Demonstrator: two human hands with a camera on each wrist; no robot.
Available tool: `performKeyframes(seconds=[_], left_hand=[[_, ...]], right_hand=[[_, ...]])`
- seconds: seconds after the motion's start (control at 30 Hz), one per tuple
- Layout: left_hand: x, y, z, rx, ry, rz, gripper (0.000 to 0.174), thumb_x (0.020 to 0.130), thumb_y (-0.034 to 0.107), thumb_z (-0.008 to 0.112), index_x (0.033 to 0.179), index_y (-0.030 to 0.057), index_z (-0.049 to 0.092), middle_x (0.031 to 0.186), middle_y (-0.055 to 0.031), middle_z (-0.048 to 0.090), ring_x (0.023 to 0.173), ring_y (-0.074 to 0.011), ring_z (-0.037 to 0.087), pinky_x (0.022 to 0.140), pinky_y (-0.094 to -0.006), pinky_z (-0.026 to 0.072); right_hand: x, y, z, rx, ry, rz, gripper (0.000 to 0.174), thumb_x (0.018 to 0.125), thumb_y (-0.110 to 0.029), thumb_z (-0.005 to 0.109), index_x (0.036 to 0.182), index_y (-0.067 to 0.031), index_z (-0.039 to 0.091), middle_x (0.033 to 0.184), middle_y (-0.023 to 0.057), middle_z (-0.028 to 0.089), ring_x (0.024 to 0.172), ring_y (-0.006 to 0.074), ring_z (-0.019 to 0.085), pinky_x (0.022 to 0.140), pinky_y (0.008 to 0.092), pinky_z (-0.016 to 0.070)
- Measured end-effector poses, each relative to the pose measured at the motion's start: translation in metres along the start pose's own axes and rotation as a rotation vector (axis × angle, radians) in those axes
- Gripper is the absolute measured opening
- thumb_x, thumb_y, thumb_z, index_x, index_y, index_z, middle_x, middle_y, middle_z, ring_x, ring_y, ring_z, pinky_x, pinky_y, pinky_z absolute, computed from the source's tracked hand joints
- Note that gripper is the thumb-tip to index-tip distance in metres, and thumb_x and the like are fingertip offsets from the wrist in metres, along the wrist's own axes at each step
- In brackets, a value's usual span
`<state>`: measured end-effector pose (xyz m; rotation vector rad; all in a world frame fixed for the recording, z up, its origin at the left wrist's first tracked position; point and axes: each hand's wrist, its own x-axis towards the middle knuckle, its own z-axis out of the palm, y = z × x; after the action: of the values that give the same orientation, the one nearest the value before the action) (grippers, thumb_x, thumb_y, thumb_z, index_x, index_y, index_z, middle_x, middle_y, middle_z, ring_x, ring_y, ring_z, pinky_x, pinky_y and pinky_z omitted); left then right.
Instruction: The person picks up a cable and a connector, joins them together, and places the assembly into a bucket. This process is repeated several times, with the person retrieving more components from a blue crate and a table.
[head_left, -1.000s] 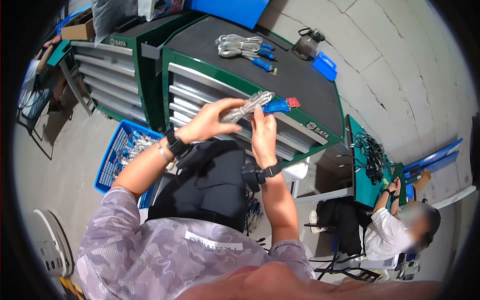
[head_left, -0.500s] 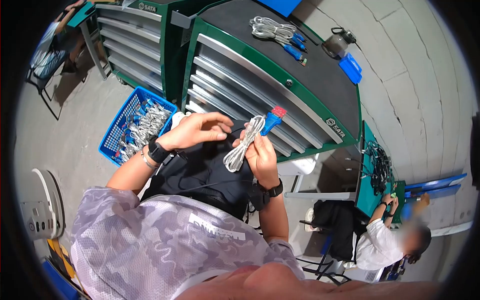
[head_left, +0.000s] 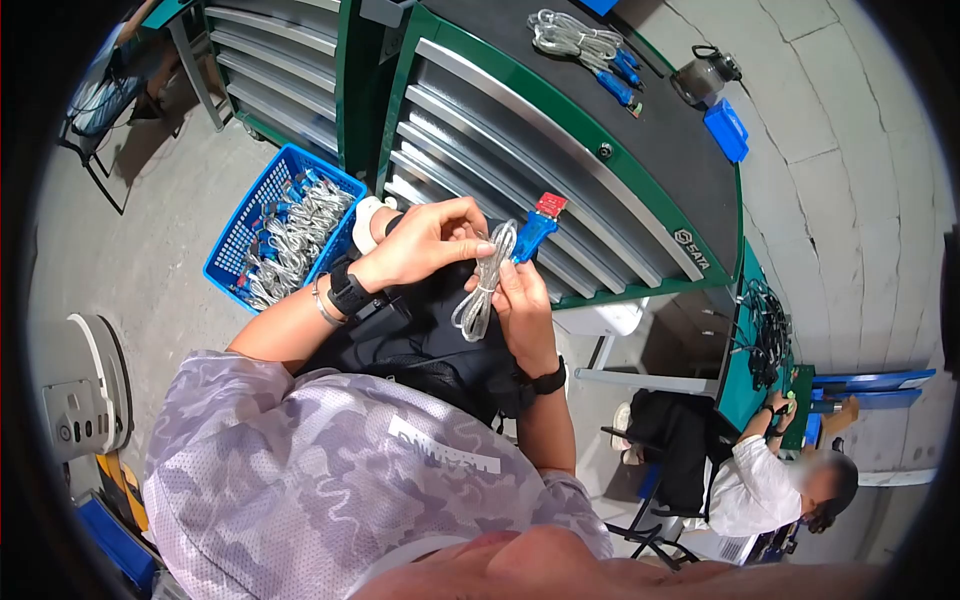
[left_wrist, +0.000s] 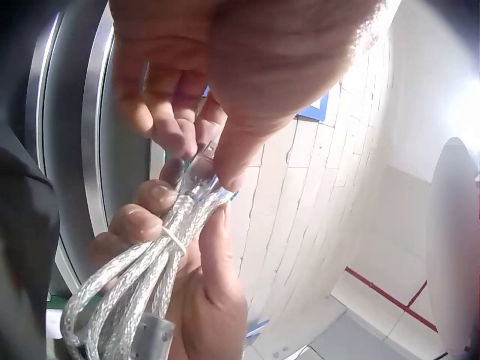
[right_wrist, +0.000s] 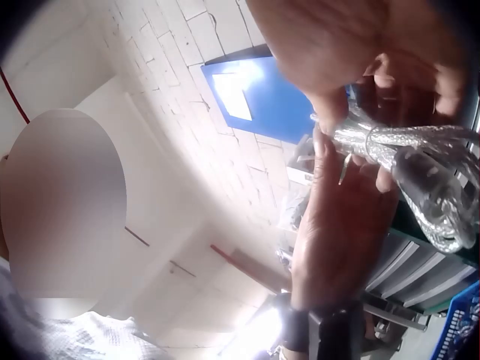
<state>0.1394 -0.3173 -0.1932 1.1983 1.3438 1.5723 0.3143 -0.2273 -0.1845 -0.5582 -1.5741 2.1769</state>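
A coiled silver braided cable (head_left: 481, 290) with a blue plug (head_left: 533, 240) and a red end piece (head_left: 550, 205) is held in front of the lap. My right hand (head_left: 526, 312) grips the bundle from below, thumb along the plug's base. From the other side my left hand (head_left: 425, 240) pinches the upper part of the coil between thumb and fingers. In the left wrist view a thin white tie (left_wrist: 174, 240) circles the cable strands, and a grey cylinder (left_wrist: 154, 336) sits low on the coil. The plug is mostly hidden there behind the hands.
A blue basket (head_left: 222, 240) of similar cables stands on the floor at left. More bundled cables (head_left: 575, 38) lie on the green tool cabinet (head_left: 480, 75) ahead, near a bottle (head_left: 700, 80) and a small blue bin (head_left: 727, 130). Another person (head_left: 760, 485) sits at a bench at right.
The bundle has come down from before the cabinet toward the lap. The left hand let go of it, drew left, then came back onto the coil; the right hand kept hold.
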Motion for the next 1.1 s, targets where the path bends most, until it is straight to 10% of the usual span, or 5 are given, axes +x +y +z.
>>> performKeyframes(seconds=[0.5,0.6,0.73,0.9,1.1], left_hand=[[-0.013,-0.018,0.006,-0.161,0.093,-0.006,0.028,0.094,0.026,0.067,0.104,0.0011,0.057,0.077,0.0015,0.058,0.075,-0.0039,0.052,0.065,-0.0209,0.0431],[-0.021,-0.017,0.000,0.098,-0.187,-0.170,0.022,0.100,0.022,0.057,0.105,0.0009,0.055,0.090,-0.0020,0.061,0.085,-0.0081,0.057,0.077,-0.0251,0.0476],[-0.025,-0.003,0.010,0.345,-0.260,-0.023,0.045,0.077,0.032,0.082,0.094,0.0007,0.055,0.079,-0.0076,0.064,0.068,-0.0124,0.060,0.061,-0.0293,0.0472],[-0.022,0.006,0.007,0.392,-0.289,-0.115,0.040,0.079,0.031,0.080,0.082,0.0016,0.053,0.069,-0.0058,0.061,0.063,-0.0123,0.057,0.059,-0.0292,0.0456],[-0.019,-0.001,-0.009,0.146,-0.370,-0.038,0.041,0.090,0.016,0.071,0.121,-0.0029,0.053,0.095,-0.0046,0.064,0.085,-0.0110,0.061,0.081,-0.0267,0.0511]], right_hand=[[-0.002,0.022,-0.002,0.255,0.098,0.095,0.031,0.105,-0.026,0.042,0.119,0.0005,0.052,0.102,0.0096,0.063,0.088,0.0197,0.067,0.075,0.0318,0.0561],[0.000,0.032,-0.008,0.165,0.245,-0.112,0.027,0.104,-0.020,0.044,0.119,0.0016,0.049,0.105,0.0112,0.062,0.092,0.0212,0.067,0.082,0.0342,0.0565],[-0.004,0.024,-0.003,0.130,0.274,-0.087,0.028,0.104,-0.020,0.044,0.119,0.0037,0.047,0.108,0.0142,0.061,0.096,0.0240,0.066,0.085,0.0354,0.0556],[-0.008,0.024,-0.004,0.128,0.262,-0.077,0.028,0.104,-0.020,0.044,0.120,0.0029,0.047,0.108,0.0141,0.061,0.096,0.0229,0.065,0.084,0.0345,0.0548],[-0.017,0.016,-0.006,-0.221,0.195,-0.127,0.024,0.100,-0.013,0.055,0.118,0.0006,0.053,0.101,0.0084,0.064,0.084,0.0132,0.062,0.073,0.0239,0.0478]])
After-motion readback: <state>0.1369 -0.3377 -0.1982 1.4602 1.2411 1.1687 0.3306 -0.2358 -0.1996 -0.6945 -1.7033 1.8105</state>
